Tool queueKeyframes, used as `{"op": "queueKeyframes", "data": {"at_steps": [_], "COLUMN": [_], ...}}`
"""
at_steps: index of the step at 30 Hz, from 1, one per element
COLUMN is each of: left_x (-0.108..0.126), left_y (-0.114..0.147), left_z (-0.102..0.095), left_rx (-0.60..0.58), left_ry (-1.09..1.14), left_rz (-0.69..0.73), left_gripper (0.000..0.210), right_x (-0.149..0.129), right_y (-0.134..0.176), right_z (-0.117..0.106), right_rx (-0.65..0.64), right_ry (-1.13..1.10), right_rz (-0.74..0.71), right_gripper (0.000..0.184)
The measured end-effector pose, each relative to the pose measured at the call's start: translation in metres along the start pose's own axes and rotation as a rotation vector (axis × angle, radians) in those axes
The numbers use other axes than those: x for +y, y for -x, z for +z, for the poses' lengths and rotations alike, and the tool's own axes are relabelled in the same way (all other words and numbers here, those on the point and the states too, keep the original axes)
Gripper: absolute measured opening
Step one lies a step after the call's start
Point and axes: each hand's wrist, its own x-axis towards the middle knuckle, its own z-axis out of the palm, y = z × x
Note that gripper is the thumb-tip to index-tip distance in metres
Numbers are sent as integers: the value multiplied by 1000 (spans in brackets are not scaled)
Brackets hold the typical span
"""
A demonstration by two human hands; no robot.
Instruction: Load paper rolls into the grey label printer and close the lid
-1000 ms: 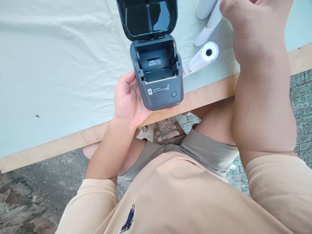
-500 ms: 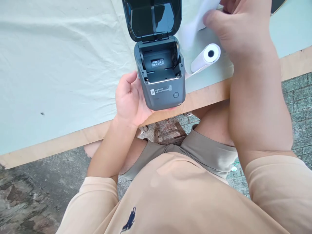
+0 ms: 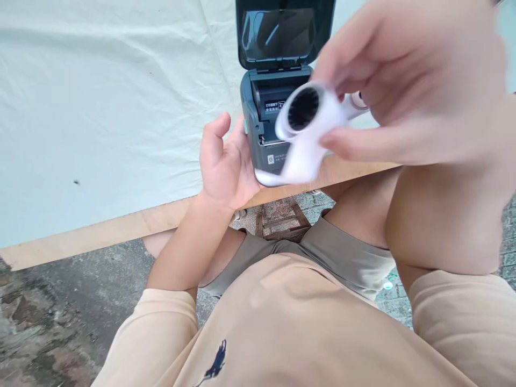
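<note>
R grip [image 3: 419, 94]: paper roll [image 3: 332, 110] btwn thumb & fingers, over printer [image 3: 261, 148].

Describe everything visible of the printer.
The printer is dark grey, boxy, round-cornered and plastic-looking. Its glossy lid stands open, hinged at the back, its top cut off by the picture's edge. The bay holds a black label with white characters; a pale square mark sits on the front. The left hand holds it at the edge of the table. A blurred paper roll in the right hand hides part of it; whether they touch, I cannot tell.
</note>
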Motion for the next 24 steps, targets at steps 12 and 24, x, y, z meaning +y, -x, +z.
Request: {"op": "queueKeyframes", "data": {"at_steps": [12, 24], "left_x": [2, -3], "left_y": [3, -1], "left_z": [11, 0], "left_rx": [127, 14], "left_ry": [-78, 79], "left_rz": [-24, 49], "left_gripper": [72, 58], "right_x": [-4, 7], "right_y": [-7, 19], "right_z": [26, 48], "right_rx": [-51, 184], "right_ry": [557, 451], "right_rz": [-70, -377], "right_gripper": [27, 8]}}
